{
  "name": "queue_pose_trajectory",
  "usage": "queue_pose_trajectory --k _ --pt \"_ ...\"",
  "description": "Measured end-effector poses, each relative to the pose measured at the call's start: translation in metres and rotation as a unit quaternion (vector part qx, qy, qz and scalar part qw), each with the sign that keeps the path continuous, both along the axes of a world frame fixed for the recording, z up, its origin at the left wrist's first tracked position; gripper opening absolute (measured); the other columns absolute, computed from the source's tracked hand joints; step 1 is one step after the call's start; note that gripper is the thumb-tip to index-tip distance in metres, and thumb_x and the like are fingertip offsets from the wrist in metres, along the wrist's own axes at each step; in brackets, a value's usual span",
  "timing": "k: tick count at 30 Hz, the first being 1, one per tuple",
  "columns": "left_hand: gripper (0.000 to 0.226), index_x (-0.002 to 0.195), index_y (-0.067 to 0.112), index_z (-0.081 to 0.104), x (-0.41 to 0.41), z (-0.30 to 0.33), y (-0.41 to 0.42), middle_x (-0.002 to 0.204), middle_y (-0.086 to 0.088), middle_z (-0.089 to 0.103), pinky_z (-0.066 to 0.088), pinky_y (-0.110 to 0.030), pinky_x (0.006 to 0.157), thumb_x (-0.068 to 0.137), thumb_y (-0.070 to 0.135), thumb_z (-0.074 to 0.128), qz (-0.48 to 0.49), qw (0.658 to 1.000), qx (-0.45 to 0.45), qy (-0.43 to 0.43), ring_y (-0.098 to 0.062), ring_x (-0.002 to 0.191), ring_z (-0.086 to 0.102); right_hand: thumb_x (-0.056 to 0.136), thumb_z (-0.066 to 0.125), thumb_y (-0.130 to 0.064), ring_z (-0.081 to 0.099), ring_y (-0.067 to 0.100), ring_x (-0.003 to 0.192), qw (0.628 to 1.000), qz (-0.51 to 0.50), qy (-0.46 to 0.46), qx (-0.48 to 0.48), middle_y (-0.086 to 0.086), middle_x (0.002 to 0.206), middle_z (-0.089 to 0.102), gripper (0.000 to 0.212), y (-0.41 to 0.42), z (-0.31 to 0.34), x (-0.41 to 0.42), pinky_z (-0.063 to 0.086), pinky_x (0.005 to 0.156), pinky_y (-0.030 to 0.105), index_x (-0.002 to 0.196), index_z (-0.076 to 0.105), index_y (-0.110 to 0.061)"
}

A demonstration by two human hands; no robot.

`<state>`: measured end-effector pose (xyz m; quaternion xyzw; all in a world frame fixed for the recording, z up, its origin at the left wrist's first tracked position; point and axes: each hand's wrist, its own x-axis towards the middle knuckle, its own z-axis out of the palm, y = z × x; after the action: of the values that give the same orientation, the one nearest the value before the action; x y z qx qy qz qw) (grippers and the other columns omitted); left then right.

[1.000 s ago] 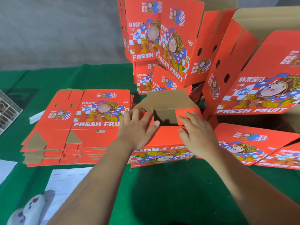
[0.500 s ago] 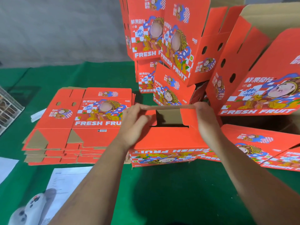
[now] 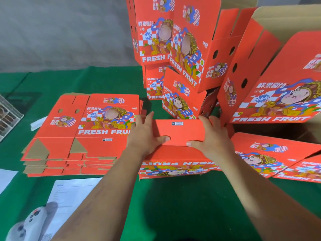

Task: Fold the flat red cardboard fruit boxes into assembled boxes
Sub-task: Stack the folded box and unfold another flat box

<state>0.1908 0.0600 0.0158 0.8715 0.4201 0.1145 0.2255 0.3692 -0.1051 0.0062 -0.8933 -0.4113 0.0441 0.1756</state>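
Observation:
A red fruit box (image 3: 177, 159) stands upside down on the green table in front of me, its printed side facing me. Its red bottom flap (image 3: 180, 133), with a small barcode label, lies folded flat on top. My left hand (image 3: 145, 136) rests on the flap's left end with its thumb pressing the flap's near edge. My right hand (image 3: 212, 136) does the same at the right end. A stack of flat red boxes (image 3: 83, 133) lies to the left.
Assembled red boxes (image 3: 182, 54) are piled behind and to the right, some leaning. More flat boxes (image 3: 271, 153) lie at right. White papers (image 3: 69, 192) and a grey-white controller (image 3: 27, 223) sit at lower left. A wire rack (image 3: 8, 117) is at the left edge.
The brown inner flaps have been folded in and the red flap brought down over the opening. Both hands moved from the flap's raised edge to pressing it flat.

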Motion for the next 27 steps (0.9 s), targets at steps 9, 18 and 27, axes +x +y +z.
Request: queue_pose_trajectory --k 9,18,27 --pt "0.076 0.077 0.018 0.082 -0.043 -0.01 -0.009 0.088 -0.017 0.078 0.063 -0.042 0.062 0.093 0.074 0.032 0.157 0.655 -0.679 -0.292 -0.033 0.072 0.076 0.102 0.041 -0.064 0.053 0.019 0.114 0.909 -0.173 0.341 0.164 0.011 0.111 0.059 0.059 -0.001 0.024 0.006 0.046 0.083 0.041 0.123 0.062 -0.013" --pt "0.039 0.092 0.016 0.079 -0.058 -0.002 -0.029 0.083 -0.011 0.077 0.059 -0.029 0.058 0.077 0.011 0.043 0.076 0.633 -0.617 -0.461 -0.022 0.065 0.074 0.088 0.072 -0.032 0.058 -0.003 0.076 0.857 -0.147 0.303 0.39 -0.017 0.086 0.063 0.01 -0.02 0.044 -0.008 0.045 0.067 0.022 0.094 0.065 -0.027" --pt "0.08 0.146 0.035 0.042 -0.052 -0.031 -0.028 0.128 -0.011 0.072 0.059 -0.061 0.088 0.081 0.026 0.087 0.168 0.715 -0.464 -0.495 -0.039 0.107 0.074 0.098 0.057 0.008 0.066 0.0 0.108 0.846 -0.03 0.332 0.416 -0.022 0.123 0.068 0.05 -0.029 0.037 -0.013 0.052 0.092 0.023 0.139 0.062 -0.02"
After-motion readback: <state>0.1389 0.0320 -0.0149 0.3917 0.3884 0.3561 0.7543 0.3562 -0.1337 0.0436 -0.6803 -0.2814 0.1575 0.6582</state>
